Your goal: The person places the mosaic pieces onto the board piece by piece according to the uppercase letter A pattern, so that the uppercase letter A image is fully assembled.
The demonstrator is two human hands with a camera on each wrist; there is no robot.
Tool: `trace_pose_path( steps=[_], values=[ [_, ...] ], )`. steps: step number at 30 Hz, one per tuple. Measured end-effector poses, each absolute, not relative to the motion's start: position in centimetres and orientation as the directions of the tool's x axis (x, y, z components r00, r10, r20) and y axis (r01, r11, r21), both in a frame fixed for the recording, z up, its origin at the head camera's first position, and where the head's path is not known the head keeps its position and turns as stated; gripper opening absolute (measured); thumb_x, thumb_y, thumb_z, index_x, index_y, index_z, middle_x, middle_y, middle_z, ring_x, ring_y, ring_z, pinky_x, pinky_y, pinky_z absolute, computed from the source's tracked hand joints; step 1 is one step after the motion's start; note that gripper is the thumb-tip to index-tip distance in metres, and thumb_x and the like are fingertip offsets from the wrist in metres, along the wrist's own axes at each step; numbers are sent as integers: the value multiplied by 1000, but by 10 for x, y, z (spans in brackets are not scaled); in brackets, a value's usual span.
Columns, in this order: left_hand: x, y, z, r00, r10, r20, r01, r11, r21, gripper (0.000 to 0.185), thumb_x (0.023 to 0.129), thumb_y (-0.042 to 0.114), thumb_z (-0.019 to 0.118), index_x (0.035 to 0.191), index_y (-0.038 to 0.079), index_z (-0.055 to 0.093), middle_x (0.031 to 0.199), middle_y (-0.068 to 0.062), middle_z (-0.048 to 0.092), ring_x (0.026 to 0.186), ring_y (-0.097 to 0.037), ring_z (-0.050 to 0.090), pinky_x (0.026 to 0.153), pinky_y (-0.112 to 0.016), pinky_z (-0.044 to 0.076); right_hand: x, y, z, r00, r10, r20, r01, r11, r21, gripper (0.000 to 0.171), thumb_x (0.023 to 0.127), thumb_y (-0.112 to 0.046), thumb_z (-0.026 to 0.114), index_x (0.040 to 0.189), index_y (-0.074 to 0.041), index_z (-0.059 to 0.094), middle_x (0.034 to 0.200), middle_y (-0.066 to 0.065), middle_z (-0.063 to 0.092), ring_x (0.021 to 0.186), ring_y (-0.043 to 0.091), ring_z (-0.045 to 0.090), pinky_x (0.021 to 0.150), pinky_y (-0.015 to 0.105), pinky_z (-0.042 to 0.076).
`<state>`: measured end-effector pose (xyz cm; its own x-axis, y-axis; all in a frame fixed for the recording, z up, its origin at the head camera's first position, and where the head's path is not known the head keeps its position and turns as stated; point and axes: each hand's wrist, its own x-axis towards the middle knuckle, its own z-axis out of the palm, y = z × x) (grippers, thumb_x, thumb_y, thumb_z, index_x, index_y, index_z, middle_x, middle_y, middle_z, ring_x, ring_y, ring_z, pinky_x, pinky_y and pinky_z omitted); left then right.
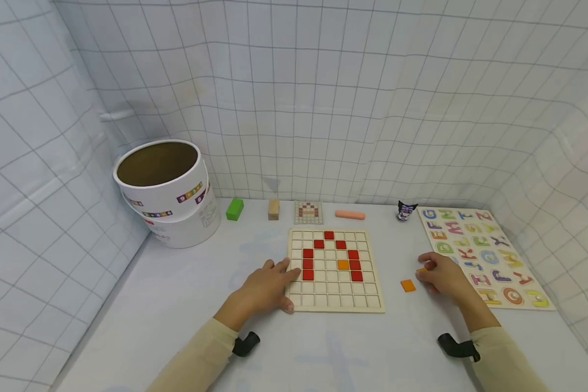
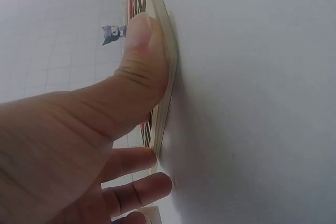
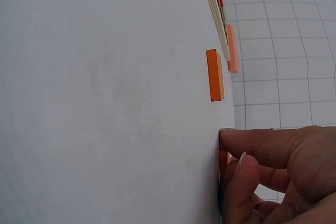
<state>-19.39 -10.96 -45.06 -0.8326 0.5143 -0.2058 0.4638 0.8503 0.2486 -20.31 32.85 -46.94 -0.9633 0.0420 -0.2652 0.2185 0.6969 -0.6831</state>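
Note:
A wooden grid board [image 1: 323,300] lies on the table, with red square tiles [image 1: 308,275] set in an arch and one orange tile [image 1: 343,264] inside the arch. My left hand [image 1: 264,286] rests along the board's left edge, fingers spread, with the thumb at the near corner; in the left wrist view the thumb [image 2: 139,51] presses on the rim. To the right of the board, my right hand [image 1: 443,276] pinches a small orange tile [image 3: 223,161] between thumb and fingertips, close to the tabletop. Another loose orange tile [image 3: 216,75] lies between that hand and the board.
A white bucket [image 1: 176,218] stands at the back left. Along the back are a green block [image 1: 234,209], a wooden block [image 1: 273,209], a small pattern card [image 1: 308,213], a pink stick [image 1: 350,215] and a figurine [image 1: 406,210]. An alphabet board [image 1: 524,305] lies at the right.

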Motion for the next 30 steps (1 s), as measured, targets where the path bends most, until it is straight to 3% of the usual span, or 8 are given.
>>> trace_pose_path(
  steps=[10,15,21,25,30],
  values=[
    [-193,-110,-448,-832,521,-193,468,844,260,88,73,46,86,150,17,53,159,-17,41,131,-39,47,97,-51,48,-195,329,-463,-958,36,-284,222,717,-660,43,93,-10,69,132,4,56,120,24,53,79,23,57,64,31,53],
    [-195,-110,-448,-831,524,-189,474,843,254,88,72,46,86,149,17,54,159,-17,41,130,-38,48,96,-51,49,-196,330,-462,-966,-22,-256,159,731,-663,33,94,-11,70,122,1,58,106,17,55,83,24,54,64,32,51],
    [-198,-110,-447,-831,521,-195,468,844,262,88,72,45,87,149,18,53,159,-18,41,131,-39,46,97,-52,48,-199,332,-462,-978,-62,-200,84,757,-648,30,94,-18,73,116,-3,58,88,8,55,74,22,50,62,34,42],
    [-199,-110,-449,-831,521,-193,470,845,257,89,72,45,87,149,18,54,159,-18,41,132,-39,46,97,-52,48,-204,331,-463,-977,-17,-214,155,632,-759,40,97,-27,72,124,-2,58,78,5,54,67,17,50,59,31,44],
    [-197,-109,-452,-835,513,-196,462,849,257,89,71,45,87,149,18,54,159,-17,42,131,-38,47,96,-51,49,-222,308,-460,-979,-13,-204,182,400,-898,48,98,-26,70,135,-1,54,87,3,61,72,16,57,64,28,49]
  ],
)
